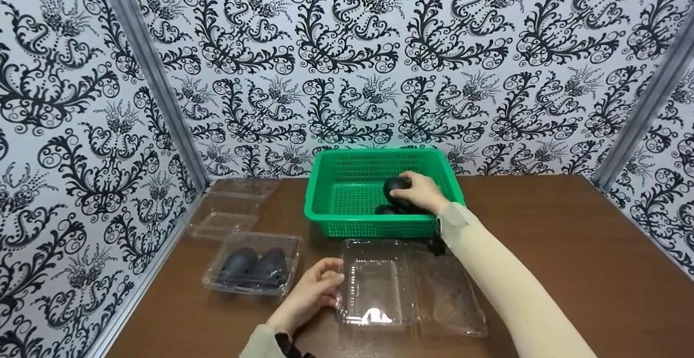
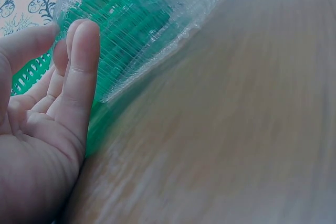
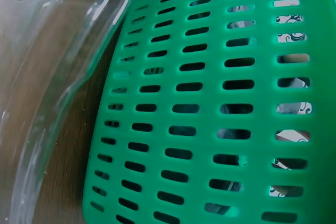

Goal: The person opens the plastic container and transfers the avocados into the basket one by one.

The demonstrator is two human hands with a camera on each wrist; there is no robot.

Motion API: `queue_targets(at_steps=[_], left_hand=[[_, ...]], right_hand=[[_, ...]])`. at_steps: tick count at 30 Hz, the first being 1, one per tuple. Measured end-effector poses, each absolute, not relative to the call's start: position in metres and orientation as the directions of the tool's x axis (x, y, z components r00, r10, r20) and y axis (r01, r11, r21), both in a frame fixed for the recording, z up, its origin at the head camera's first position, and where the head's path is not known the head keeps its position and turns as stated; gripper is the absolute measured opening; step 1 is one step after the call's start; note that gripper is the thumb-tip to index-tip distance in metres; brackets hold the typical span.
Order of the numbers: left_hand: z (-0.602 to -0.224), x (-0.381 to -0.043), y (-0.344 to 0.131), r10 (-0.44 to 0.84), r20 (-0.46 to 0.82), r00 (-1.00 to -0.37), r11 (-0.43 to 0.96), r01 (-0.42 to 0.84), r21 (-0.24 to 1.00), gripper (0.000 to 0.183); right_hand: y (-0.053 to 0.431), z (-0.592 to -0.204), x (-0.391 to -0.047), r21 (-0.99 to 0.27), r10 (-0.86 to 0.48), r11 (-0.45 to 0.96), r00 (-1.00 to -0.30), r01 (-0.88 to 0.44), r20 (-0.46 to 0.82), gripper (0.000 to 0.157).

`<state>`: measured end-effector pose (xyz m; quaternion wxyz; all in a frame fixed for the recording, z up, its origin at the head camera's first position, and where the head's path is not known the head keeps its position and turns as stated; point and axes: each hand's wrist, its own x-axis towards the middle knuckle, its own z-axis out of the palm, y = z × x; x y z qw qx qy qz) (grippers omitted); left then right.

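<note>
Brown table (image 1: 542,249): dark fruit (image 1: 394,186) in right grip (image 1: 424,191) within green basket (image 1: 352,229), clear tray (image 1: 377,290) in left grip (image 1: 313,288), two fruits (image 1: 239,263) in box (image 1: 255,288).

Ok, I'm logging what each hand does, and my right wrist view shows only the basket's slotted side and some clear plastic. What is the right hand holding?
Observer: The right hand holds a dark oval item, possibly an avocado.
Operator: And the left?
Observer: The left hand holds the left edge of a clear tray.
Operator: Is anything packed beyond that?
Observer: Yes, left of that tray a second clear container has two dark items in it.
</note>
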<state>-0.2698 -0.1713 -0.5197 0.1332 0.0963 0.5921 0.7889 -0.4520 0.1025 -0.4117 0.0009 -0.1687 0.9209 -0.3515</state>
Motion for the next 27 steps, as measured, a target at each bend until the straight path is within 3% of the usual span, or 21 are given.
queue_targets(at_steps=[27], left_hand=[[-0.522,-0.271,-0.172,0.332,0.015,-0.943,-0.242,-0.07,0.968,0.039]], right_hand=[[0.096,-0.41,-0.462,-0.528,-0.313,0.803,-0.95,-0.277,0.023,0.062]])
